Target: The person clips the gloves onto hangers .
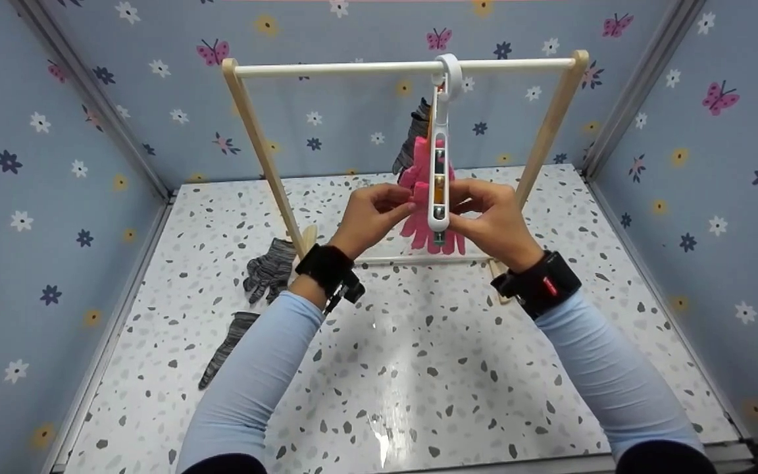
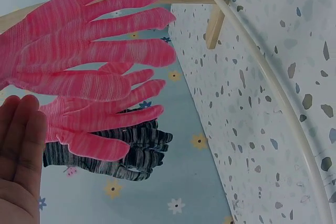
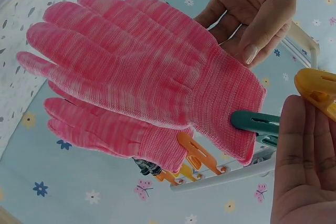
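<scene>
A pink knit glove (image 3: 126,61) hangs by its cuff from a green clip (image 3: 254,123) on a white clip hanger (image 1: 440,158). Beside the cuff is my left hand (image 1: 369,217), thumb and fingers apart and fingertips close to the pink fabric. The right hand (image 1: 494,220) is at the hanger's near end, its fingers extended beside the green clip and a yellow clip (image 3: 317,85). Its thumb is out of the right wrist view. Behind hangs a second pink glove (image 3: 100,129) on an orange clip (image 3: 197,150), with a grey-black glove (image 2: 110,153) farther back.
The hanger hooks over the white rail of a wooden-legged rack (image 1: 339,68). On the speckled table (image 1: 385,368), left of the rack, lie a grey-black glove (image 1: 272,268) and another dark knit piece (image 1: 229,345), partly covered by the left sleeve. Patterned blue panels (image 1: 50,217) enclose the table.
</scene>
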Demonstrator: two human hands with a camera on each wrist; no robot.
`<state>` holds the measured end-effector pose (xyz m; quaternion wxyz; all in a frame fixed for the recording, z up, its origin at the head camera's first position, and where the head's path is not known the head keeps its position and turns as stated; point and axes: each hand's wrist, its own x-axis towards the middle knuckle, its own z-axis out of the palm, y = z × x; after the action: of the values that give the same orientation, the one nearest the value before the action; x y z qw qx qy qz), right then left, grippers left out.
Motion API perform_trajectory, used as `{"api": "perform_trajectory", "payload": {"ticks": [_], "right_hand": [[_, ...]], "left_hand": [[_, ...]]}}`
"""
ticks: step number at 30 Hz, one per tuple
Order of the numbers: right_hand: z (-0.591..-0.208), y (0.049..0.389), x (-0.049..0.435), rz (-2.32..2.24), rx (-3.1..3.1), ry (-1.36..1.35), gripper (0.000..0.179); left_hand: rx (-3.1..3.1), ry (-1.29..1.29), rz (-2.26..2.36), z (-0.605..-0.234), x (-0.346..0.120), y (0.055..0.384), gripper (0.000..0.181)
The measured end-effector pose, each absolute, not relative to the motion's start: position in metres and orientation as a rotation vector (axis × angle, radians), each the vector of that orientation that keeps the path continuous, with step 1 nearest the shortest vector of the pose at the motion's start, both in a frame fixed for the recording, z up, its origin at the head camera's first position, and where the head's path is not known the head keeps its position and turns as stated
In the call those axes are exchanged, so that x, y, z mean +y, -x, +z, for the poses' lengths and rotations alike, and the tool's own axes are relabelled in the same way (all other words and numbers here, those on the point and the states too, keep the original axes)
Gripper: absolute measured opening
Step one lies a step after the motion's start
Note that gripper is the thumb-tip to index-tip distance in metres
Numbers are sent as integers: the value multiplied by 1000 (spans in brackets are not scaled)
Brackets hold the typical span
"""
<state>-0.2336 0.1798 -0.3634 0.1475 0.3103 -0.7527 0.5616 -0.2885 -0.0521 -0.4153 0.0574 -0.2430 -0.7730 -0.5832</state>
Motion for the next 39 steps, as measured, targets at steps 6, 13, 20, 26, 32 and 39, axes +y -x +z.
{"api": "perform_trajectory", "payload": {"ticks": [6,13,20,26,32,39], "right_hand": [[-364,233,182,1626,-2178,-869,31],[-366,232,186,1641,-2175,-854,34],[-366,231,188,1647,-2184,-819,35],[-365,230,189,1655,-2191,-812,34],[-367,231,190,1662,-2171,-811,35],[-368,232,191,1656,-2167,-814,34]], "left_hand": [[-2374,696,-1710,-417,-65,289,26],[-2392,666,-1701,-425,-80,288,25],[-2396,621,-1694,-428,-94,287,23],[-2399,578,-1697,-432,-103,286,24],[-2430,559,-1668,-432,-109,284,24],[-2474,532,-1642,-431,-123,281,28]]}}
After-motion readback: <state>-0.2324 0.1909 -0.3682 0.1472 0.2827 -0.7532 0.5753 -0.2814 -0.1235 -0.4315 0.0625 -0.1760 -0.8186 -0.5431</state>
